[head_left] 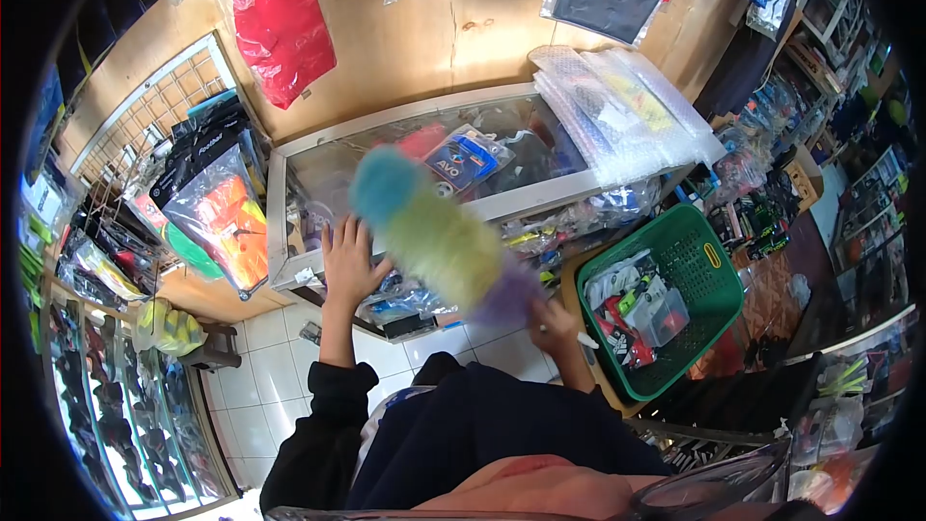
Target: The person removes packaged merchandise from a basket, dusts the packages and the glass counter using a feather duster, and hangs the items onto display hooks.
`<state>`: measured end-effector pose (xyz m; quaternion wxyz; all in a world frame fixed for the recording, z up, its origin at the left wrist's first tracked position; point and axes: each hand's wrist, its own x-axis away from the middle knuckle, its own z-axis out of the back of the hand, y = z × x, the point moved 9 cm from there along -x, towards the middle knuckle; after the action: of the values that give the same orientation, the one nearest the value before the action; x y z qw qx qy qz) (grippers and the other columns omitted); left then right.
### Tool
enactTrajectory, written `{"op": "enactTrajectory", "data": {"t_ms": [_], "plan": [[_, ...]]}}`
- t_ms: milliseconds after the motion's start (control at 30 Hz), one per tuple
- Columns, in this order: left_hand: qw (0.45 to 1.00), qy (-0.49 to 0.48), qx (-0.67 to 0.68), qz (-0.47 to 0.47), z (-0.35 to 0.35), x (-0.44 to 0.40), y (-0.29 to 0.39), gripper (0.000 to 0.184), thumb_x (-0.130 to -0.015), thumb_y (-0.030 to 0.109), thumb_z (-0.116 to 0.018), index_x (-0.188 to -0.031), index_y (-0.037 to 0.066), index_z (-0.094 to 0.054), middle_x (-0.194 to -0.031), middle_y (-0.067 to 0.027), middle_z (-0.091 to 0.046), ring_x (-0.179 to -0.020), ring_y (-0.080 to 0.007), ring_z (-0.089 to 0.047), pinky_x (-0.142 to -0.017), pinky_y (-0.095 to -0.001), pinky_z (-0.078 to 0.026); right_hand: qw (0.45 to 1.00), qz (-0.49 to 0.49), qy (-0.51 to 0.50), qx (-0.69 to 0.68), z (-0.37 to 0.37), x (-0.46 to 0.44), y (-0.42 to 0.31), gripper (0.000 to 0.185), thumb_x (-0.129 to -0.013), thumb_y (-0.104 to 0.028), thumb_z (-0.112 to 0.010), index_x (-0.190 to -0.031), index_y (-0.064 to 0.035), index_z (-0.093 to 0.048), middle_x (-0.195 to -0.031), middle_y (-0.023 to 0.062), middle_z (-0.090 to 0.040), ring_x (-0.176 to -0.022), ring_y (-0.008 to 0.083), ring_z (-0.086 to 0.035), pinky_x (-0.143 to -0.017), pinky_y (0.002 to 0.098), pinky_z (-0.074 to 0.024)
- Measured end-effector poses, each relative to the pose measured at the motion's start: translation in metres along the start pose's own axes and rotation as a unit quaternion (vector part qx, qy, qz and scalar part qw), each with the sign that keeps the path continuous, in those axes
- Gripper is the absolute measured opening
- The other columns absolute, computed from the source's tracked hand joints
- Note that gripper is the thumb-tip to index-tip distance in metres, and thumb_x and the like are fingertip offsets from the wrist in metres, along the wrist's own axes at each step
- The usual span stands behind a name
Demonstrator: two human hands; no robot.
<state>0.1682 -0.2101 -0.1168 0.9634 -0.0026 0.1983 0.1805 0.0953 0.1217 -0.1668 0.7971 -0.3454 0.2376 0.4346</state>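
A fluffy duster (439, 241), banded blue, yellow and purple and blurred by motion, slants over the glass display case (318, 169). My right hand (557, 328) is closed round its handle, whose white end shows below the fingers. On the front left frame of the case rests my left hand (352, 265), fingers spread, holding nothing. Beneath the glass, behind the duster, lies a blue AVO package (468, 159). Bubble-wrapped sheets (627, 111) cover the right end of the case.
A green basket (714, 304) with packaged goods stands at the right. Packed items (227, 217) hang on a rack at the left, above a small dark stool (217, 347). A red package (280, 24) hangs on the wooden wall.
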Motion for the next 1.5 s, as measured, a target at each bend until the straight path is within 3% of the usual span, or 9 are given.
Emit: {"op": "enactTrajectory", "data": {"t_ms": [133, 300, 500, 600, 867, 967, 1067, 1300, 1500], "plan": [[0.998, 0.049, 0.042, -0.007, 0.017, -0.002, 0.010, 0.083, -0.073, 0.059, -0.062, -0.136, 0.008, -0.043, -0.137, -0.0112, -0.045, -0.127, -0.0285, -0.041, -0.107, -0.0552, -0.022, 0.986, -0.096, 0.116, -0.066, 0.000, -0.016, 0.032, 0.035, -0.075, -0.004, -0.066, -0.109, -0.0069, -0.065, -0.071, 0.0099, -0.057, -0.054, 0.0285, -0.057, -0.048, 0.0378, -0.0475], [1.000, -0.008, 0.016, -0.007, 0.010, 0.001, 0.007, 0.083, -0.070, 0.056, -0.067, -0.134, 0.009, -0.044, -0.136, -0.0115, -0.046, -0.127, -0.0286, -0.041, -0.107, -0.0587, -0.019, 0.998, 0.009, -0.059, -0.004, -0.005, -0.018, -0.012, 0.033, -0.075, -0.005, -0.066, -0.108, -0.0033, -0.065, -0.070, 0.0123, -0.055, -0.057, 0.0298, -0.059, -0.051, 0.0370, -0.0473], [0.995, 0.090, 0.037, -0.031, 0.028, -0.003, 0.031, 0.074, -0.066, 0.037, -0.074, -0.130, 0.010, -0.047, -0.130, -0.0105, -0.047, -0.127, -0.0317, -0.039, -0.106, -0.0646, -0.013, 0.978, -0.145, 0.144, -0.050, 0.010, -0.024, 0.045, 0.027, -0.077, -0.007, -0.066, -0.104, -0.0073, -0.067, -0.075, 0.0153, -0.063, -0.062, 0.0322, -0.062, -0.055, 0.0390, -0.0503], [0.991, 0.078, 0.055, -0.089, 0.020, -0.010, 0.047, 0.068, -0.068, 0.029, -0.074, -0.127, 0.010, -0.049, -0.130, -0.0104, -0.048, -0.127, -0.0323, -0.039, -0.107, -0.0625, -0.016, 0.992, -0.104, -0.069, -0.023, 0.001, -0.027, 0.009, 0.023, -0.080, -0.006, -0.064, -0.102, 0.0006, -0.066, -0.078, 0.0187, -0.063, -0.065, 0.0341, -0.063, -0.056, 0.0359, -0.0497], [0.972, 0.146, 0.140, -0.121, 0.045, -0.026, 0.064, 0.033, -0.083, 0.016, -0.063, -0.115, 0.010, -0.059, -0.112, -0.0113, -0.062, -0.105, -0.0329, -0.056, -0.094, -0.0492, -0.041, 0.946, -0.294, 0.110, -0.083, 0.016, -0.012, 0.080, 0.031, -0.085, -0.007, -0.061, -0.113, 0.0058, -0.061, -0.097, 0.0273, -0.065, -0.081, 0.0365, -0.067, -0.070, 0.0371, -0.0515], [0.898, 0.121, 0.407, 0.116, 0.030, -0.040, 0.007, 0.031, -0.092, 0.023, -0.058, -0.114, 0.002, -0.056, -0.075, -0.0187, -0.063, -0.063, -0.0287, -0.062, -0.058, -0.0352, -0.046, 0.917, -0.313, 0.220, -0.108, 0.030, -0.003, 0.084, 0.032, -0.088, -0.008, -0.059, -0.114, 0.0108, -0.058, -0.104, 0.0259, -0.066, -0.092, 0.0283, -0.067, -0.078, 0.0345, -0.0500], [0.846, 0.137, 0.472, 0.208, 0.004, -0.050, -0.035, 0.034, -0.092, 0.025, -0.059, -0.113, -0.002, -0.054, -0.070, -0.0194, -0.061, -0.060, -0.0233, -0.061, -0.056, -0.0356, -0.045, 0.921, -0.295, 0.172, -0.189, 0.026, -0.005, 0.048, 0.033, -0.086, -0.007, -0.061, -0.113, 0.0119, -0.058, -0.098, 0.0222, -0.068, -0.089, 0.0269, -0.067, -0.077, 0.0348, -0.0507], [0.958, 0.204, 0.187, 0.072, 0.023, -0.013, -0.016, 0.047, -0.082, 0.021, -0.065, -0.122, 0.002, -0.049, -0.127, -0.0237, -0.047, -0.112, -0.0408, -0.048, -0.100, -0.0494, -0.034, 0.998, -0.038, -0.057, -0.001, -0.003, -0.022, -0.057, 0.036, -0.077, -0.001, -0.065, -0.113, -0.0006, -0.064, -0.075, 0.0139, -0.058, -0.057, 0.0252, -0.059, -0.052, 0.0316, -0.0471], [0.992, 0.107, 0.058, 0.024, 0.023, 0.017, 0.007, 0.054, -0.083, 0.040, -0.060, -0.126, 0.008, -0.049, -0.134, -0.0084, -0.047, -0.122, -0.0269, -0.045, -0.107, -0.0596, -0.017, 0.975, -0.211, 0.066, -0.028, 0.008, -0.033, 0.011, 0.039, -0.078, -0.016, -0.066, -0.116, -0.0220, -0.065, -0.075, 0.0116, -0.058, -0.059, 0.0319, -0.059, -0.054, 0.0410, -0.0495]]}}
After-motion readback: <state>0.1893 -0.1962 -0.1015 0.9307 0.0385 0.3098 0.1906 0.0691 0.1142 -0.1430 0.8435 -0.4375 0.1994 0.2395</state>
